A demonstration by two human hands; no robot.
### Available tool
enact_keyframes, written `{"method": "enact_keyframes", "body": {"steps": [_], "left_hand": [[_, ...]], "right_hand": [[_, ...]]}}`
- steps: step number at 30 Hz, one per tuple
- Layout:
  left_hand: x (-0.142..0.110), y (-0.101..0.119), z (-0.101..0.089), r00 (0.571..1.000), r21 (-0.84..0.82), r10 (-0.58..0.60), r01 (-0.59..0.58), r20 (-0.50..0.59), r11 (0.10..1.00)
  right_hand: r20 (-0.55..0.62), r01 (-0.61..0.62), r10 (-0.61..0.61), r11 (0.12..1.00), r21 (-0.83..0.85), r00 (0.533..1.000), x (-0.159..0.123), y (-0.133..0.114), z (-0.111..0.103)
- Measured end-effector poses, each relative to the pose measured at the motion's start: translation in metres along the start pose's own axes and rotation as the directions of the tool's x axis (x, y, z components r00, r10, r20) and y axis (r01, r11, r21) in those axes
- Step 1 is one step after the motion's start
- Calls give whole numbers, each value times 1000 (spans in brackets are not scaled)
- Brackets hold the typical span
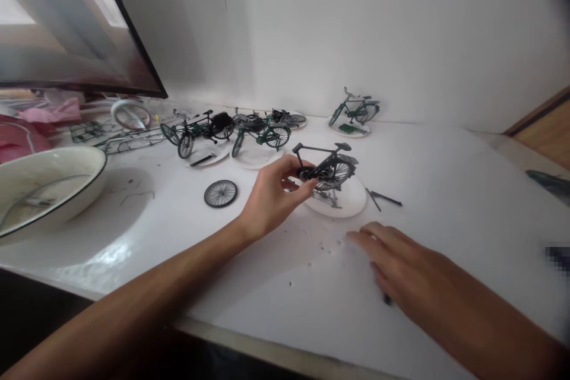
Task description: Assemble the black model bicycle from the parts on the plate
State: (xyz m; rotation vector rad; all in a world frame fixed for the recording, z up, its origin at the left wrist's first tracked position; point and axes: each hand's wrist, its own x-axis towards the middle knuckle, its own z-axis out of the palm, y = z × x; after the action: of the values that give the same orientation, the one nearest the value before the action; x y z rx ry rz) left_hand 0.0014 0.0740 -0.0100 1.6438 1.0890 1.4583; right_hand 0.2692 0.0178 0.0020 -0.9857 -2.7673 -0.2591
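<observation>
My left hand (274, 193) pinches a small black model bicycle (328, 167) by its front end, just above a white round plate (351, 202). The bicycle has a rear wheel and no front wheel. A loose black spoked wheel (220, 193) lies on the white table to the left of that hand. My right hand (401, 267) rests flat on the table nearer to me, fingers stretched out, with a small dark object partly hidden under it (388, 300).
Several other model bicycles (198, 129) (262, 130) (355, 108) stand on plates along the back wall. Thin black rods (385, 197) lie right of the plate. A large white bowl (44, 181) sits at the left, under a dark-framed screen (80, 24).
</observation>
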Motion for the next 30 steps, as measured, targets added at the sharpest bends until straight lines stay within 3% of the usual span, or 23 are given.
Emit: {"method": "enact_keyframes", "body": {"steps": [2,8,13,16,24,28,30], "left_hand": [[0,-4,3,999,-64,-31,30,-15,997],[-1,-7,9,995,-137,-90,85,-35,987],[-2,-5,10,998,-114,-46,40,-50,993],[-3,-5,12,999,-73,0,-3,-43,997],[-10,-3,25,998,-77,41,-38,38,996],[-13,-5,27,996,-50,82,-80,34,995],[-13,-8,28,993,-65,116,-114,22,991]], "right_hand": [[-86,78,-89,989,-124,992,0,-11,3],[-112,-22,13,997,-76,994,22,-27,11],[-203,-87,37,966,-245,979,12,-30,17],[-150,-146,106,948,-284,983,-2,-34,15],[22,-104,119,932,-346,993,-22,-45,12],[53,-83,117,902,-423,992,-30,-46,0],[124,-50,102,929,-366,987,-34,-42,-6]]}}
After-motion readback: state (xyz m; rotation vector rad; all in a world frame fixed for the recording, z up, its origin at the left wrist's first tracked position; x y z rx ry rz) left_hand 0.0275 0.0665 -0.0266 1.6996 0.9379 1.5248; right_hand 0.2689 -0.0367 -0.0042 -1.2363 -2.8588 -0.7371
